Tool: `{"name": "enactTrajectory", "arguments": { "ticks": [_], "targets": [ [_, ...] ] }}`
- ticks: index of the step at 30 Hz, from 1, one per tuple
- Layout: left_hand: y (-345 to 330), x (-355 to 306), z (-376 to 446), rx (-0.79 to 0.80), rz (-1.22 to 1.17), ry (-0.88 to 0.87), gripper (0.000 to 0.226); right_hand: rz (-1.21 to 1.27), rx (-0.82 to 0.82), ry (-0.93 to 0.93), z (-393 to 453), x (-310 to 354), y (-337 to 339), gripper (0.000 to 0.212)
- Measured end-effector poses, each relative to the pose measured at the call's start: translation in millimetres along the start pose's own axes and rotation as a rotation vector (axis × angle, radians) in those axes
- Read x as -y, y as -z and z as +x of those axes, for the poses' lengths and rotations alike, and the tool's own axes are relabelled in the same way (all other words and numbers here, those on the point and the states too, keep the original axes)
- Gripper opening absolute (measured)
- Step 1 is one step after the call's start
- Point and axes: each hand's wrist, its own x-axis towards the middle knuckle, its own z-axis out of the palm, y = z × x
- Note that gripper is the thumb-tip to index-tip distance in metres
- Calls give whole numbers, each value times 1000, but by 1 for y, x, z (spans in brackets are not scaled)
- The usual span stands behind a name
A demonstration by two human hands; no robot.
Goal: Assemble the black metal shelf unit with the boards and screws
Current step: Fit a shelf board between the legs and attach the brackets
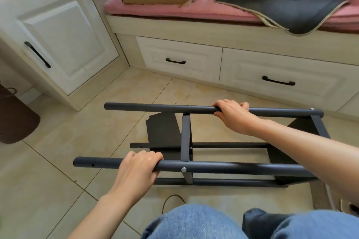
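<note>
Shelf frame (186,141) on its side, left hand (136,172) gripping near tube, right hand (233,116) far tube.

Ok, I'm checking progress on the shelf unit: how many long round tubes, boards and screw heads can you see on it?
long round black metal tubes: 4
black boards: 2
silver screw heads: 3
Total: 9

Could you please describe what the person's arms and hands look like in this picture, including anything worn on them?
Both arms are bare as far as the picture shows: no sleeves, gloves, watch or bracelet appear. The left hand and right hand carry no rings that I can make out, and the fingernails look short and plain. Lower in view, the legs wear blue denim jeans.
</note>
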Motion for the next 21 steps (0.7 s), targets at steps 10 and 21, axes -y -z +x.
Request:
{"name": "enactTrajectory", "arguments": {
  "ticks": [10, 21],
  "targets": [
    [63, -4, 40, -587, 0, 106, 55, 211, -243, -100, -9, -7, 43, 25],
    [86, -66, 60, -601, -1497, 498, 81, 402, -502, -165, -54, -33, 67, 29]
  ]
}}
